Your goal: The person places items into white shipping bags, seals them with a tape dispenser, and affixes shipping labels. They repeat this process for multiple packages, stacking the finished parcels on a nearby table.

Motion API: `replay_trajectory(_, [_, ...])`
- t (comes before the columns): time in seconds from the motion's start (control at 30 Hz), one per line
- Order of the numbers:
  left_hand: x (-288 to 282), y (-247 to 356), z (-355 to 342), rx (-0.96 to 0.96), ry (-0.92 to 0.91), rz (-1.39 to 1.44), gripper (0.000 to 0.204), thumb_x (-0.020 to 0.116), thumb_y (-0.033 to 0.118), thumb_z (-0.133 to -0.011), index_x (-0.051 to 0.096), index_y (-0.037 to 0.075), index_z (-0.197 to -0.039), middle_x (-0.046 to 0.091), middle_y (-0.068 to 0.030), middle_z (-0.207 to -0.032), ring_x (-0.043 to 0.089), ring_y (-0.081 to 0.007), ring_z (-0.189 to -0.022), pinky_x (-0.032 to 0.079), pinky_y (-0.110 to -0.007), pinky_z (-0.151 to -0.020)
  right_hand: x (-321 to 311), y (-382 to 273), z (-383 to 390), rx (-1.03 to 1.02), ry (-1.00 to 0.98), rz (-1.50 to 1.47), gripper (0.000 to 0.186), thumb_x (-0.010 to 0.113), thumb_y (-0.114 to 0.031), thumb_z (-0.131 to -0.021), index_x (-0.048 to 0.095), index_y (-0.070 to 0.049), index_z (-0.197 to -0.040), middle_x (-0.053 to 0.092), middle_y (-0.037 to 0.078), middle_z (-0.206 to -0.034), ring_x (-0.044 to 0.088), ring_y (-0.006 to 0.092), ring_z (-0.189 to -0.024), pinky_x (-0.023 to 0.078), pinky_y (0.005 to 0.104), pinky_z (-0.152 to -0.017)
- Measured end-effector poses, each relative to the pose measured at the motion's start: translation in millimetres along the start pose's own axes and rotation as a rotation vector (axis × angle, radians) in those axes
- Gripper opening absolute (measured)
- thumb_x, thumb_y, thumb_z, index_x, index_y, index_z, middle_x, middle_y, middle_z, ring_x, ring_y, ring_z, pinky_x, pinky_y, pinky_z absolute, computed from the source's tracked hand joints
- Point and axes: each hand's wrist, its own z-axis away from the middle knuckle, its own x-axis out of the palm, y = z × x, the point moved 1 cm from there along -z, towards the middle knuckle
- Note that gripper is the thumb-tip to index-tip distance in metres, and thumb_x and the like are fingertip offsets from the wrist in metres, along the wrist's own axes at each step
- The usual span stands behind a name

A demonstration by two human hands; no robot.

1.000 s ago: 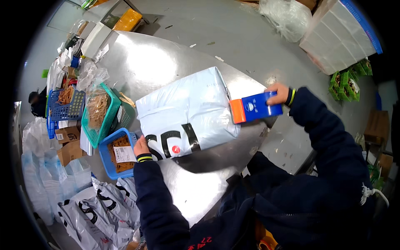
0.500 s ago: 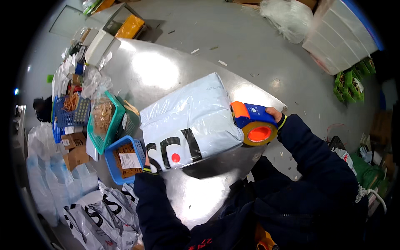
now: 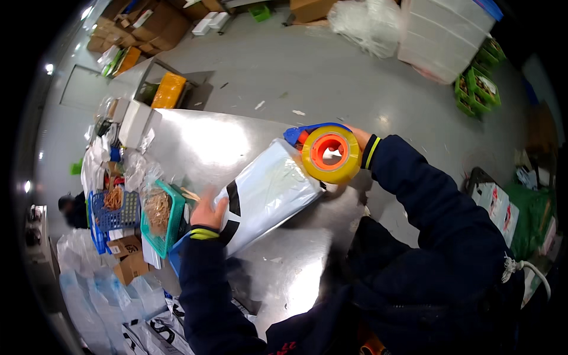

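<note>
A plump pale plastic parcel (image 3: 266, 195) with black markings lies diagonally over the steel table (image 3: 198, 127), a narrower face showing. My right hand (image 3: 359, 138) grips a blue tape dispenser carrying a yellow tape roll (image 3: 316, 171) with an orange core, against the parcel's upper right end; the dispenser hides most of those fingers. At the parcel's left side is my left hand (image 3: 208, 211), thumb apart and fingertips blurred. Beside it sits a teal basket (image 3: 173, 235) of brown dried goods, with part of a blue tub (image 3: 176, 254) below.
On the left are a blue basket (image 3: 118, 219), bags, boxes (image 3: 130, 263) and a person in dark clothing (image 3: 77, 212). Stacked cartons (image 3: 160, 29) stand at the back. A large translucent bin (image 3: 441, 41) and green crates (image 3: 478, 89) are on the floor at right.
The parcel has turned, its upper end further left and a narrower face up. The dispenser has moved up and left, roll now facing me. My left hand's fingers are spread at the parcel's side.
</note>
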Motion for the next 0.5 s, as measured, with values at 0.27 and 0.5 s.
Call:
replay_trajectory(0.27, [-2,29,6,-0.380,-0.413,0.077,0.059,0.029,0.061,-0.081,0.044,0.019,-0.120,0.059,-0.0225,-0.088,0.055,-0.0403,-0.085,0.042,-0.046,-0.072,-48,184,98,-0.199,-0.055,-0.091,0.051,0.035,-0.041,-0.089,0.046,0.001,-0.117,0.055,0.015,-0.109,0.054,0.0237,-0.101,0.040,0.0363,-0.092])
replay_trajectory(0.5, [2,25,2,-0.300,-0.081,0.402,0.060,0.056,0.034,-0.081,0.036,-0.005,-0.121,0.040,-0.0251,-0.124,0.042,-0.0369,-0.113,0.032,-0.037,-0.095,46,31,-73,-0.170,-0.085,-0.081,0.032,0.047,-0.035,-0.085,0.058,-0.006,-0.091,0.062,0.006,-0.078,0.058,0.0148,-0.064,0.049,0.0272,-0.061])
